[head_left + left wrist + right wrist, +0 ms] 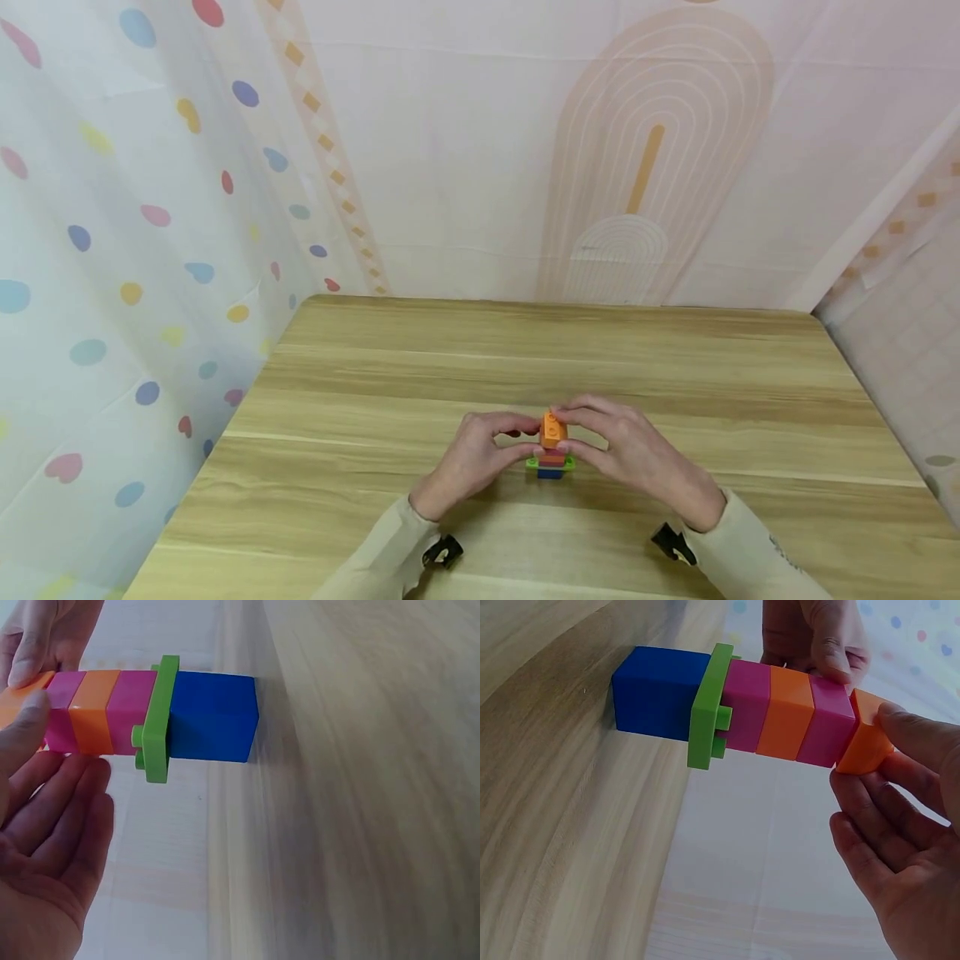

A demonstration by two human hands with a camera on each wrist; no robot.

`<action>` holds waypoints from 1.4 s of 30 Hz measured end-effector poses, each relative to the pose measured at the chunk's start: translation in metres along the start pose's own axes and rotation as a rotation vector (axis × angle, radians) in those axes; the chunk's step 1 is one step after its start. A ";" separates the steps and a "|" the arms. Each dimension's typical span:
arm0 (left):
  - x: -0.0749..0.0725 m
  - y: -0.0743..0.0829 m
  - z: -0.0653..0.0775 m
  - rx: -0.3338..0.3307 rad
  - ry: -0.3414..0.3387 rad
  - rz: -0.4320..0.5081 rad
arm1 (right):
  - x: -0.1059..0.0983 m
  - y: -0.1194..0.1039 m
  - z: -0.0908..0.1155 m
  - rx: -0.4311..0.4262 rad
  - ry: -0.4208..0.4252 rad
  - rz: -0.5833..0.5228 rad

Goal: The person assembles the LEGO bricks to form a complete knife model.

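A tower of toy building blocks stands upright on the table. At its base is a blue block [214, 716], topped by a wider green plate [707, 709] with studs showing at its side. Above come a pink block [745, 705], an orange block [785, 714], a second pink block [826, 720] and a top orange block [553, 430]. My right hand [626, 437] pinches the top orange block, which sits slightly tilted on the pink one, between thumb and fingers. From the other side, my left hand [476, 450] pinches the upper pink block.
The wooden table [337, 500] reaches back to a patterned curtain [465, 167], with a dotted curtain [150, 250] along the left. Black wrist devices, one [442, 552] by the left sleeve and another [673, 543] by the right, hang near the table's front.
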State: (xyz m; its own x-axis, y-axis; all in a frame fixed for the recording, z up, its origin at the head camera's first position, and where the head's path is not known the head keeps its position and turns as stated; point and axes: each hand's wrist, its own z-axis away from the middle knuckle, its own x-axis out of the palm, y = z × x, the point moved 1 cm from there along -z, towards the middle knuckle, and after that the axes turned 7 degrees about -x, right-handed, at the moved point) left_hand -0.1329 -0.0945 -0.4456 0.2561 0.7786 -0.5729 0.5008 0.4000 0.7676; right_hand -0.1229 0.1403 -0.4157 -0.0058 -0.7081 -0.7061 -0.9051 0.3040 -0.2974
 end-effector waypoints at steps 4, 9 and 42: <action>0.000 0.000 0.000 -0.007 -0.017 -0.010 | -0.001 -0.002 -0.001 0.012 -0.011 0.011; 0.000 0.000 -0.001 0.004 -0.030 -0.039 | -0.003 -0.003 -0.005 0.016 -0.053 0.032; -0.006 0.010 -0.006 0.112 0.081 0.052 | 0.006 0.000 0.007 0.020 0.003 -0.029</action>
State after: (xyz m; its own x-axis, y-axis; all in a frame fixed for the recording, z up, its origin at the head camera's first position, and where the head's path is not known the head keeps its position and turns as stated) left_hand -0.1342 -0.0924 -0.4330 0.2187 0.8354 -0.5043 0.5792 0.3048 0.7561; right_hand -0.1199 0.1407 -0.4240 0.0193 -0.7189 -0.6949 -0.8960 0.2959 -0.3310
